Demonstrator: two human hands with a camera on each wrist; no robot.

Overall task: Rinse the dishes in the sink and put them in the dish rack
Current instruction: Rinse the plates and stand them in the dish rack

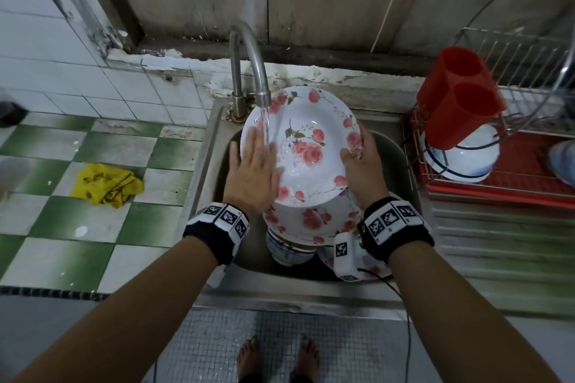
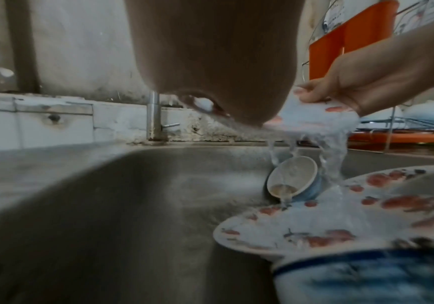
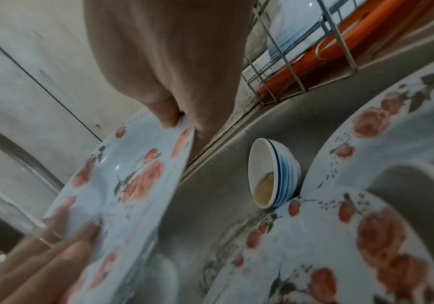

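Note:
A white plate with pink roses (image 1: 306, 146) is held tilted over the sink (image 1: 401, 162) under the running tap (image 1: 249, 71). My right hand (image 1: 362, 162) grips its right rim (image 3: 182, 131), thumb on the face. My left hand (image 1: 256, 168) lies flat with straight fingers on the plate's left side (image 3: 101, 207), in the water stream. Below lie another rose plate (image 1: 308, 221), a blue-striped bowl (image 1: 287, 250), and a small bowl (image 3: 273, 174) on its side with brownish liquid. Water runs off the held plate (image 2: 314, 117).
The wire dish rack (image 1: 513, 121) on a red tray stands right of the sink, holding a white bowl (image 1: 463, 158) under a red cutlery holder (image 1: 457, 96). A yellow cloth (image 1: 107, 185) lies on the green-and-white tiled counter at left.

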